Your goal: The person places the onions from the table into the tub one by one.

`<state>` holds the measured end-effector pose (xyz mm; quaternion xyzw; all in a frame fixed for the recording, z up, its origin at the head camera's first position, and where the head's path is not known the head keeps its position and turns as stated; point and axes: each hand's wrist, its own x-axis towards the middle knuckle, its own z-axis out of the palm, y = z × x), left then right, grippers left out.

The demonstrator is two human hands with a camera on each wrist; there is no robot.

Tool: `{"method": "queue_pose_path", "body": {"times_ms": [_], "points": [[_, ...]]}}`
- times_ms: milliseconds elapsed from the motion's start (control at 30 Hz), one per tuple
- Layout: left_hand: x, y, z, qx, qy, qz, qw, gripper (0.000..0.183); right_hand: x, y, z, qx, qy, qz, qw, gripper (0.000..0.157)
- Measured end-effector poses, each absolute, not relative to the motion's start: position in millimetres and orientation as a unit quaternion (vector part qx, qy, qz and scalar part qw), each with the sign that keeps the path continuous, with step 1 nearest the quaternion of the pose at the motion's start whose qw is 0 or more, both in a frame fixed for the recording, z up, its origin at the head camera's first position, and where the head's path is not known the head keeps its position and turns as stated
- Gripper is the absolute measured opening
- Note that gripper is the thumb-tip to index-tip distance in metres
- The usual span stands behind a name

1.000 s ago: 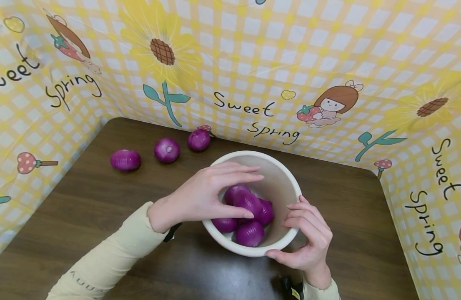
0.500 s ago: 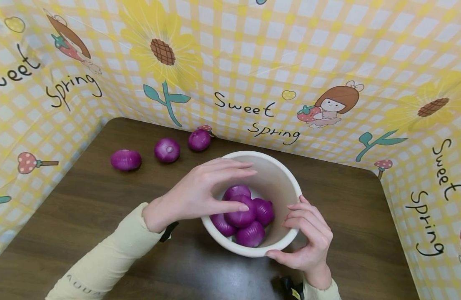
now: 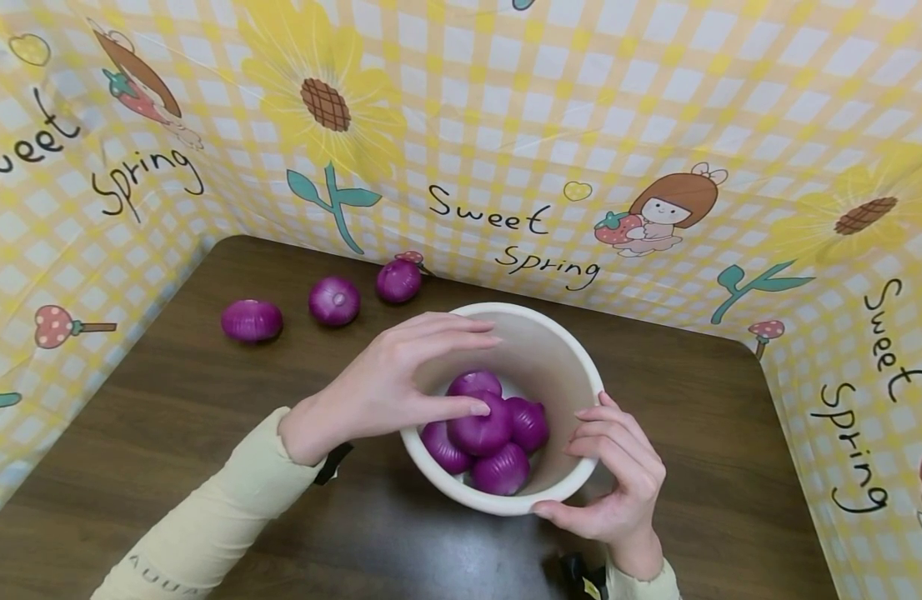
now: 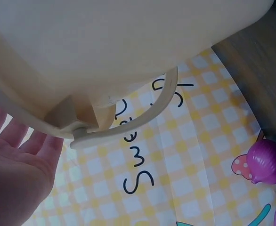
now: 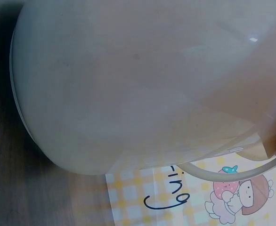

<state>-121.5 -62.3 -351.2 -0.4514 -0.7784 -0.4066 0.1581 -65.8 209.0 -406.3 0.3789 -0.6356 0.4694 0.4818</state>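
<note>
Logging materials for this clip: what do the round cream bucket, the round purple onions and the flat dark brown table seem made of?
Cream bucket: probably smooth, faintly glossy plastic, given its even walls and soft highlights.
Purple onions: glossy, finely ribbed; real or plastic, I cannot tell.
Brown table: wood or laminate, satin, by its grain and glare.

- Enclosed at left, back and right by cloth [image 3: 506, 100] checked in yellow, peach and white; lightly creased.
- Printed with sunflowers [image 3: 324, 104], teal leaves [image 3: 356, 197], yellow hearts [image 3: 577, 191], girls [image 3: 663, 200] holding strawberries [image 3: 617, 229], and black lettering [image 3: 485, 210], "Sweet Spring".
- Furnished with a dark brown wood-grain table [image 3: 701, 433], rounded at far corners.
- Lit with a soft, pale glare [image 3: 453, 542] on the table's near part.
</note>
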Motion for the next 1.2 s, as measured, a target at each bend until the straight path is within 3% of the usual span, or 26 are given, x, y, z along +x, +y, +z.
{"method": "queue_pose_path", "body": {"times_ms": [1200], "points": [[-129.9, -89.8, -363.1, -0.347, -0.809, -0.440, 0.176, 0.069, -66.9, 208.6, -406.1, 0.381, -0.628, 0.471, 0.488, 0.062]]}}
